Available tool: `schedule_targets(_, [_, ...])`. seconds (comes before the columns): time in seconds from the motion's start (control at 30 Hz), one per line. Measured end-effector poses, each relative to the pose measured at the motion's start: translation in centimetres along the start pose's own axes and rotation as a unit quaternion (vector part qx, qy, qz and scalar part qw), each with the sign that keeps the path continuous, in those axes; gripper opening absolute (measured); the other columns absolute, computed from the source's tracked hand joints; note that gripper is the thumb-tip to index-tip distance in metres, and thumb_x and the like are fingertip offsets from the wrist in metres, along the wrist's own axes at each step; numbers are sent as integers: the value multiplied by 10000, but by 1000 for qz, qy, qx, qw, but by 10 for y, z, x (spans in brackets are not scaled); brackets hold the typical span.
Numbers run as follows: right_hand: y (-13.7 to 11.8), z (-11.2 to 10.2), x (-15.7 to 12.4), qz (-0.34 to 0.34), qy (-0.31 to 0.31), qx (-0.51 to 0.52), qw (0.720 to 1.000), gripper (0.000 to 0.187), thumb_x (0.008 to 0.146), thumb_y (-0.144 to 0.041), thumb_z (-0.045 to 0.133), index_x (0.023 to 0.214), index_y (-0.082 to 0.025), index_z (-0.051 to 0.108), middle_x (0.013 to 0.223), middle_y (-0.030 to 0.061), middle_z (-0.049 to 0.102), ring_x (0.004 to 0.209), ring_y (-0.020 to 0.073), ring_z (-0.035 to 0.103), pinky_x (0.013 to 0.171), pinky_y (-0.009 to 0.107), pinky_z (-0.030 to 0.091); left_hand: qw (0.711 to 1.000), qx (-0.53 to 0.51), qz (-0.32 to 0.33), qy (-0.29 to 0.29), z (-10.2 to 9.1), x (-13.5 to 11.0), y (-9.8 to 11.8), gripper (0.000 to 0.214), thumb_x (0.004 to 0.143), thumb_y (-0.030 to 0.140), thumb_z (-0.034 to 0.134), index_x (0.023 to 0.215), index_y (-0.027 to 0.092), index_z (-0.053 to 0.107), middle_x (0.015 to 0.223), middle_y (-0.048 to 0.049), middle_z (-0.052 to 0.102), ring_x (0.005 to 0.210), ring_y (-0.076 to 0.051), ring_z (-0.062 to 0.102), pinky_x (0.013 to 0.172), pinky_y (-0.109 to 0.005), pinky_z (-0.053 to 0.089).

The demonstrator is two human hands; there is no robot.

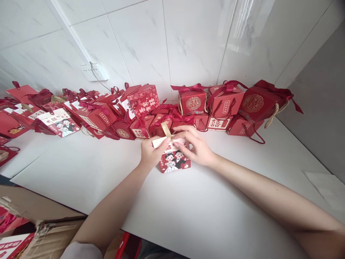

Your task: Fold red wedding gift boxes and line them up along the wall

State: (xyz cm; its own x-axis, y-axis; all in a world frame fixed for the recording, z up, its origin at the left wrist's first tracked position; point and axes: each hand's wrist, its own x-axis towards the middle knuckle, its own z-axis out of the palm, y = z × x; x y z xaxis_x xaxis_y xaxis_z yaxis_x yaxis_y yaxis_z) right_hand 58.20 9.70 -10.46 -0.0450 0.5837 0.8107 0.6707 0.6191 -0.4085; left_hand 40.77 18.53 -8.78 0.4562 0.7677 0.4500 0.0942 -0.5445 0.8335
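Observation:
A small red and white gift box (175,163) with a cartoon bride and groom on its front stands on the white table before me. Its pale top flap is partly covered by my fingers. A gold ribbon (166,130) rises in a loop from the top. My left hand (151,151) grips the box's upper left side, thumb on the top near the ribbon. Over the upper right edge curls my right hand (196,145), its fingertips at the top beside the ribbon's base. The fingertips of both hands nearly meet there.
Red gift boxes with ribbons and rope handles (192,102) are stacked along the tiled wall. More gift bags (63,124) crowd the left. A cardboard box (40,212) with red items stands at lower left. A wall socket (94,72) has a cable.

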Motion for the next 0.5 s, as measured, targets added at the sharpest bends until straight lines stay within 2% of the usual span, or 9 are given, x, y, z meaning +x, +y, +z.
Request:
schedule_targets(0.2, [-4,6,-3,15,4,-15,1000,186,975,-237,575,1159,-241,550,1326,137,579,1245,279,554,1021,498,488,1000,-4,-16,12,3,-3,0,397,805,391,715,553,152,524,541,18,434,549,-102,412,518,-241,337])
schedule_targets(0.27, [-3,8,-6,1,12,-37,999,153,968,-219,572,1120,-240,559,1352,146,569,1257,284,546,1024,511,478,1000,-9,-20,19,3,-4,-1,420,801,401,720,541,155,500,533,21,416,542,-100,400,512,-241,328])
schedule_targets(0.4, [-1,12,-13,-42,3,-84,996,48,945,-203,584,979,-235,595,1506,150,448,1318,312,495,1032,536,457,1000,-9,-8,18,0,-1,-2,425,797,393,722,524,157,498,524,23,415,534,-98,391,509,-240,319])
schedule_targets(0.5, [-2,15,-16,-51,7,-91,995,105,939,-218,594,1038,-250,580,1475,135,497,1310,314,508,1028,546,456,1000,-6,13,-5,-3,2,-4,379,794,385,717,542,154,552,520,23,446,525,-98,407,507,-233,330])
